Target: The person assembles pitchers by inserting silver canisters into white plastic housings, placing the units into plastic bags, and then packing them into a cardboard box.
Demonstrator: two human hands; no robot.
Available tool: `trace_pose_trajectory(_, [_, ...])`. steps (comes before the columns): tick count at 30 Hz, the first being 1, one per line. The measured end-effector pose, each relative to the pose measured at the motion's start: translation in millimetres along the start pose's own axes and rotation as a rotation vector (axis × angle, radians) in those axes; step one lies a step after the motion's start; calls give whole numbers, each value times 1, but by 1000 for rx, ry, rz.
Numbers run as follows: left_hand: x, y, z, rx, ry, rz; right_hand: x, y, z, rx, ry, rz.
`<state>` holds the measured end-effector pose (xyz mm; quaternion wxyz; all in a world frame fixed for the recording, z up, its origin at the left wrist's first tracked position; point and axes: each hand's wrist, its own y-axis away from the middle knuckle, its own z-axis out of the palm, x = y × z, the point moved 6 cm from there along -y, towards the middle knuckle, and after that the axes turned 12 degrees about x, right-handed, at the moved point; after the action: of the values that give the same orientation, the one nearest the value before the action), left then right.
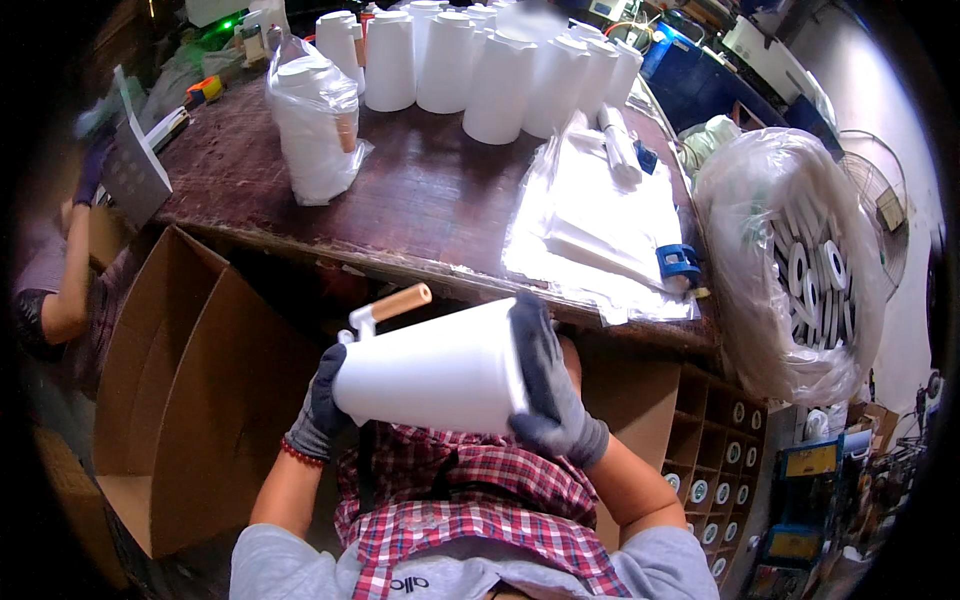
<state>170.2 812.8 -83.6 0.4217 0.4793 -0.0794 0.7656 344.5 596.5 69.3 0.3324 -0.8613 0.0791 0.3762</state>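
Observation:
A white tapered jug (430, 372) lies tilted on its side between my two gloved hands, in front of my plaid apron. Its light wooden handle (400, 303) sticks out on the upper side. At the narrower left end, my left hand (328, 392) is wrapped round the jug. My right hand (555, 385) grips the wide end on the right, its fingers over the rim. Just beyond, on the table, stands another white jug (315, 135) inside a clear plastic bag. A pile of clear plastic bags (590, 230) lies near the table's front edge.
Several white jugs (500, 90) stand at the back of the brown table (420, 200). An open cardboard box (200, 400) is at left, near a co-worker's arm (68, 270). At right are a big plastic sack (735, 330) of white parts and a divided carton (700, 430).

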Motion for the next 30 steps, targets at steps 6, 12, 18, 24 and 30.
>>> trace_pose_trajectory(6, [106,34,79,-210,-471,655,98,28,16,419,-895,757])
trace_pose_trajectory(12, [69,-5,57,-83,184,-233,28,-3,-19,329,-563,166])
trace_pose_trajectory(18, [91,27,77,-180,-311,58,31,2,-28,319,-777,439])
trace_pose_trajectory(24, [145,50,133,110,-998,972,54,8,-26,413,-946,508])
trace_pose_trajectory(30, [65,8,93,-264,76,-277,-36,-7,-57,240,103,-408])
